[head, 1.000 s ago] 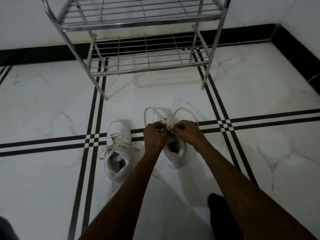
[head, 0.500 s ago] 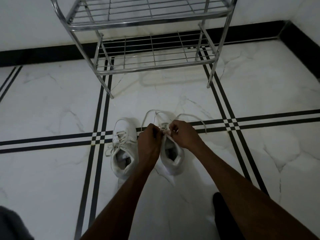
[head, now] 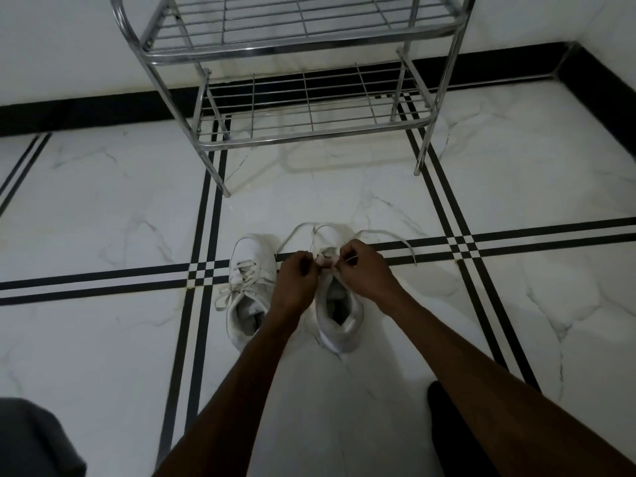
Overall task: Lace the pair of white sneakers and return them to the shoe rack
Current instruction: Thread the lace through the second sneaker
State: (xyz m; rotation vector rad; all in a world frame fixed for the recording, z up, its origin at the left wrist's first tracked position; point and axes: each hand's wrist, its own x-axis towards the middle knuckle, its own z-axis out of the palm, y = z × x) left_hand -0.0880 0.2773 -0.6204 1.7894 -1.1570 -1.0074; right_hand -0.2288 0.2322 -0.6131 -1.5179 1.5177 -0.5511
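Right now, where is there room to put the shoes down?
Both wire shelves of the shiny metal shoe rack are bare. The white marble floor between the rack's front legs and the shoe toes is free too. It is crowded where both hands, left and right, work the laces of the right white sneaker, beside the left white sneaker.

A shiny chrome-metal wire shoe rack [head: 309, 108] stands on a glossy white marble-look tiled floor [head: 103, 208], beside matt white sneakers [head: 249, 270], possibly leather.
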